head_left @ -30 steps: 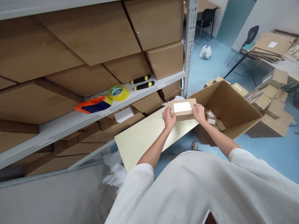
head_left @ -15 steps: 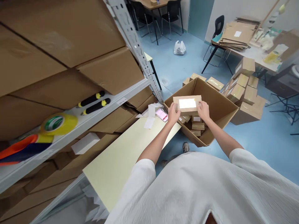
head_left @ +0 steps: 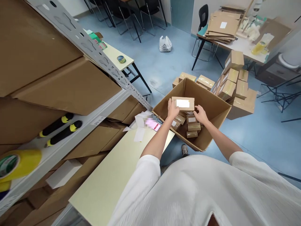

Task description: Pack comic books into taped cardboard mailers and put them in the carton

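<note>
A small cardboard box (head_left: 190, 104) with a white label sits inside the far part of a large open carton (head_left: 214, 108). My left hand (head_left: 173, 110) is closed on its left end, thumb on the front face. My right hand (head_left: 201, 115) is at the lower right corner, fingers apart and curled, seemingly just off the box. Below, several smaller taped boxes (head_left: 194, 126) lie on the carton's bottom.
To the left are a pale table (head_left: 113, 169) with a phone (head_left: 155, 125) and papers, and a metal shelf (head_left: 110, 106) holding cartons, tape (head_left: 28, 161) and cutters. Stacked boxes (head_left: 242, 89) stand right of the carton. A white bag (head_left: 165, 44) lies on the floor.
The labelled box has moved away from me and down into the carton. My right hand has come off its right end. The whole view has shifted.
</note>
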A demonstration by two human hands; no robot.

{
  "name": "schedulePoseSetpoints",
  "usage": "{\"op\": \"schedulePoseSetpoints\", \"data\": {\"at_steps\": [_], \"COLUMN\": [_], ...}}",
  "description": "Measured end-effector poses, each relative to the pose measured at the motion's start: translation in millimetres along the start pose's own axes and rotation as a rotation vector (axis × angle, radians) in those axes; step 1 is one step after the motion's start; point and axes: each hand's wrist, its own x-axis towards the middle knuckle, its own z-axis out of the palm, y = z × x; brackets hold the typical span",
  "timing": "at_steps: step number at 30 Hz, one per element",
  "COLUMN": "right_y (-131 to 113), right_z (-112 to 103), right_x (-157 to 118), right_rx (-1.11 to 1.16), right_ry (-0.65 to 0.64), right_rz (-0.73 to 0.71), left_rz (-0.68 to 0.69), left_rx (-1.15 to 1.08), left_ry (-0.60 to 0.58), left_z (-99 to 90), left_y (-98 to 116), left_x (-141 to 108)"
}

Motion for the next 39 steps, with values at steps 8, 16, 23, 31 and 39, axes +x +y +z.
{"op": "schedulePoseSetpoints", "data": {"at_steps": [8, 16, 23, 31, 39], "right_y": [-5, -28, -63, -128, -192], "right_z": [23, 53, 99, 169, 266], "right_x": [11, -7, -39, -94, -157], "right_rx": [0.028, -0.008, -0.043, -0.034, 0.041], "right_ry": [-0.022, -0.142, -0.202, -0.271, -0.456], "right_rz": [-0.090, -0.166, -0.272, -0.396, -0.526], "left_rz": [-0.031, 0.000, 0.000, -0.018, -0.135], "left_rx": [0.010, 0.050, 0.043, 0.066, 0.065], "left_ry": [-0.006, -0.012, 0.046, 0.118, 0.240], "left_z": [-5.7, -27.3, -71.0, -150.2, -232.1], "left_y": [-28, -46, -75, -116, -171], "left_x": [-26, -60, -107, -189, -295]}}
